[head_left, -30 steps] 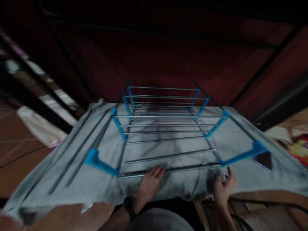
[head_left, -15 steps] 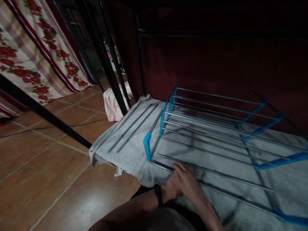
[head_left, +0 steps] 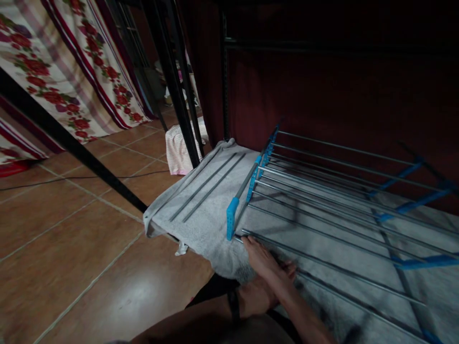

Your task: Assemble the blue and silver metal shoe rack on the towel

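A rack of grey metal rods with blue plastic joints (head_left: 232,213) rests on a grey towel-like cloth (head_left: 211,236). My right hand (head_left: 258,254) crosses over my left wrist, its fingers closed on the rack's nearest metal rod (head_left: 344,291) close to the blue corner piece. Farther right on this rod is my left hand (head_left: 287,271), fingers curled round it and partly hidden by my right forearm. A dark band (head_left: 234,306) circles my left wrist. Just beyond both hands lies another metal rod (head_left: 315,258), whose left end stops short of the blue corner.
Two loose thin rods (head_left: 204,191) lie on the cloth at the left. Black metal posts (head_left: 179,91) and a slanting black bar (head_left: 79,153) frame the left side. Beyond are tiled floor (head_left: 89,229), a cable, a floral curtain (head_left: 64,71) and a pink-white cloth (head_left: 178,150).
My right hand has slid left along the near rod toward the blue corner, uncovering my left hand's fingers. The view has shifted slightly, so the scene sits farther right.
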`<state>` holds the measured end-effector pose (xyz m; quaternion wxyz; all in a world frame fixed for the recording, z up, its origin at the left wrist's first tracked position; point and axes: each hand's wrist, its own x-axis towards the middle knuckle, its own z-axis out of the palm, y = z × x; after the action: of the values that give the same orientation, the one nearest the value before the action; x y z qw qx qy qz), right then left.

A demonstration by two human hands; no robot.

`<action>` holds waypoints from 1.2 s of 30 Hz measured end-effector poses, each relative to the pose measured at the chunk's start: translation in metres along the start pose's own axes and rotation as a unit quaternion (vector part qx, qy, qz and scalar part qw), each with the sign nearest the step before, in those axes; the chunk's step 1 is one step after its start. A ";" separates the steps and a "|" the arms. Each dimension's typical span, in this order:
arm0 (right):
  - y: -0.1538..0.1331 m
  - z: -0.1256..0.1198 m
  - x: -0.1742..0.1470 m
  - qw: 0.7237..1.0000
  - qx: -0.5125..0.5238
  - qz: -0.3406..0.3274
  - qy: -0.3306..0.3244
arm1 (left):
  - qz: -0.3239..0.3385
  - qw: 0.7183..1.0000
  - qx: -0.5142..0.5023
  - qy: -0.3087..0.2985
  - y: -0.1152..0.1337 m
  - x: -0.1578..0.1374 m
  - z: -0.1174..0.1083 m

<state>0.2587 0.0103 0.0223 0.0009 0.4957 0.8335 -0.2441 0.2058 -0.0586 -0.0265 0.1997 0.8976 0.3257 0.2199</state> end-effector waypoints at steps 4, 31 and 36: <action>0.003 0.003 -0.001 1.000 0.015 -0.001 0.003 | 0.053 0.997 -0.025 -0.049 -0.008 -0.044 -0.044; 0.011 0.008 -0.015 0.998 0.025 -0.032 0.039 | -0.366 0.878 -0.113 0.288 -0.072 -0.043 -0.077; 0.010 0.010 -0.020 0.999 0.011 -0.026 0.036 | -0.371 0.874 -0.122 0.290 -0.071 -0.042 -0.076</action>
<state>0.2744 -0.0062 0.0143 -0.0407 0.4823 0.8429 -0.2349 0.1016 -0.0203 -0.0104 0.2715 0.5752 0.6486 0.4181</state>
